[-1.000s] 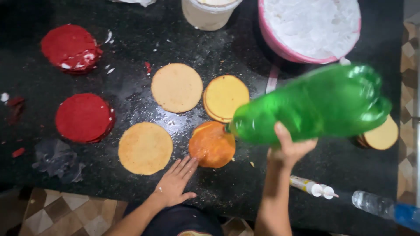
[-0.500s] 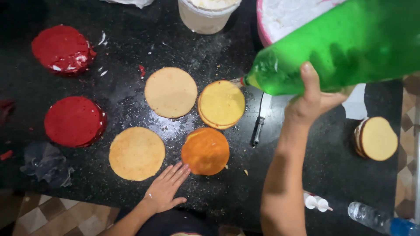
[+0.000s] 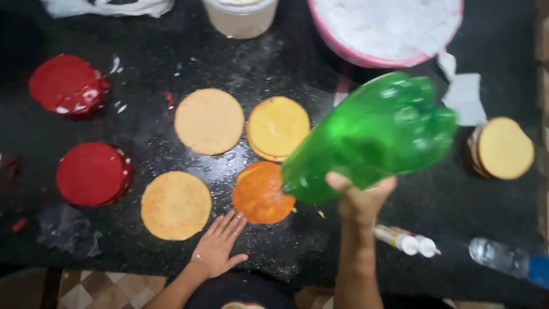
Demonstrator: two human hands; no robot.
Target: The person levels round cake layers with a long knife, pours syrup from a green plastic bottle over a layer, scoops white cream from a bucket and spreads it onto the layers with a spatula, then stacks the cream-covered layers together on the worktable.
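My right hand [image 3: 360, 200] grips a large green plastic bottle [image 3: 377, 134], tilted with its neck end down over an orange round cake layer [image 3: 260, 193]. My left hand [image 3: 220, 246] lies flat and open on the black counter [image 3: 143, 114], just below the orange layer and beside a tan layer [image 3: 175, 205]. Behind them sit another tan layer [image 3: 209, 121] and a yellow layer [image 3: 278, 127]. Two red layers [image 3: 93, 173] [image 3: 67, 84] lie at the left.
A pink bowl of white powder [image 3: 389, 28] and a white tub [image 3: 240, 17] stand at the back. A stack of tan layers [image 3: 503, 147] sits at the right. A small white tube [image 3: 406, 240] and a clear bottle [image 3: 506, 260] lie near the front right edge.
My right hand has brought the green bottle down from near the pink bowl and back over the orange layer. My left hand stays flat on the counter.
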